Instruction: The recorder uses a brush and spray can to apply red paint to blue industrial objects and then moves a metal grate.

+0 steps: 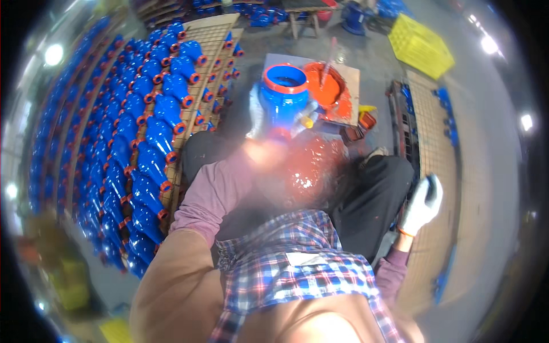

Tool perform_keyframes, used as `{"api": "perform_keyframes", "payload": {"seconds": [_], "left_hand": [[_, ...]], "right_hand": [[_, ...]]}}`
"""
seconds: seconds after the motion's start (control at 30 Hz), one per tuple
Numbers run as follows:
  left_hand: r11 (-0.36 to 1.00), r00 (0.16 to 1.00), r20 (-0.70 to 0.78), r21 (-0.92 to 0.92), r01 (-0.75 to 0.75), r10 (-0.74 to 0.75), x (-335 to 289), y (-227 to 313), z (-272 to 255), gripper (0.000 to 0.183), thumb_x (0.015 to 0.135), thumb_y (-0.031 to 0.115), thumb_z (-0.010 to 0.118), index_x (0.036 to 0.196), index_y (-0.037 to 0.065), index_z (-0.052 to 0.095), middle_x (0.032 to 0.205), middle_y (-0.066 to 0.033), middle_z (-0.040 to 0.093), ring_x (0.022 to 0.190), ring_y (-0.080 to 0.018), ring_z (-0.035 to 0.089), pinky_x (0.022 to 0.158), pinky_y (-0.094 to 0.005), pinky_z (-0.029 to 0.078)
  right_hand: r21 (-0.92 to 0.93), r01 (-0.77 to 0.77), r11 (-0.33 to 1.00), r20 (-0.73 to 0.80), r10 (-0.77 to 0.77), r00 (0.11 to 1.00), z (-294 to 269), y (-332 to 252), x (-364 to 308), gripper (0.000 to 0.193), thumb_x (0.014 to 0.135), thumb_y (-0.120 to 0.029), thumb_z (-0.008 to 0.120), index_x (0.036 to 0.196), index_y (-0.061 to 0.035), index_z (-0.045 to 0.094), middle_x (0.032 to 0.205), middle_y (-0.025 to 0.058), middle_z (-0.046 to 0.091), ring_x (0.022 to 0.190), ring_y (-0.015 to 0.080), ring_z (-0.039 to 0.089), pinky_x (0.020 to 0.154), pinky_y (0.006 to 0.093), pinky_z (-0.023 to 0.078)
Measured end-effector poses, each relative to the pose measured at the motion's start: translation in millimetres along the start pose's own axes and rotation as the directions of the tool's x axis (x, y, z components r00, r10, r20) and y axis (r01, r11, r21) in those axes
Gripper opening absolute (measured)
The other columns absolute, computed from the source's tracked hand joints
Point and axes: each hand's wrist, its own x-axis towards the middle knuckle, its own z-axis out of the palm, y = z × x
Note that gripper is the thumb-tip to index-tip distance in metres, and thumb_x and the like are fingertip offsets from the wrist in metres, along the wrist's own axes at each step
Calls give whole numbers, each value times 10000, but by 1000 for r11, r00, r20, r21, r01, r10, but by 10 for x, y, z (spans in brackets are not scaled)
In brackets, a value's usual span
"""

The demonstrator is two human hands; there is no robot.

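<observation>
Head view looking straight down, and the big blue valve body [283, 100] sits dead centre in front of the person's knees, standing with its round opening up. That opening has a glossy orange-red painted rim, and the casting itself is smooth, shiny blue with a bulged belly. The left hand [255, 111], in a whitish glove, is pressed against the valve's left flank; it looks like it's wrapped round the body, but that spot is hazy so I can't swear how tight the grip is. The right hand [422, 204], also in a white glove, is way off to the right by the knee, well apart from the valve, curled round something dark I can't make out.

Just right of the valve is a round pan of orange paint [327, 86] with a stick [330, 57] standing in it, all on a flat paint-smeared board [350, 77]. A wet orange patch is on the person's lap, blurred.

On the left, rows of finished blue valves [146, 131] with orange flange ends lie packed on a mesh rack [213, 34], right up to the left knee, so little room there. On the right, a bare wire mesh pallet [437, 148] and grey concrete floor [377, 23] leave more space. A yellow crate [420, 46] sits far back.
</observation>
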Motion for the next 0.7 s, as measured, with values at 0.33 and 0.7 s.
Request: {"api": "perform_keyframes", "payload": {"seconds": [0.33,0.7], "left_hand": [[999,961,275,38,12,-22,89,-104,-40,869,931,731,394,1482,59,425,1406,-247,545,1264,-424,571,1050,-557,484],[992,970,238,-128,-10,40,-84,29,168,902,854,721,567,1477,81,440,1423,-233,521,1274,-496,526,1130,-642,359]], "right_hand": [[445,270,854,504,-488,713,1682,-1136,-376,461,817,-36,752,1256,-121,642,1057,116,641,827,249,705,723,318,558],[186,728,660,361,-735,574,1627,-1259,127,345,697,-36,758,1007,-174,698,821,28,609,668,228,633,585,309,496]]}}
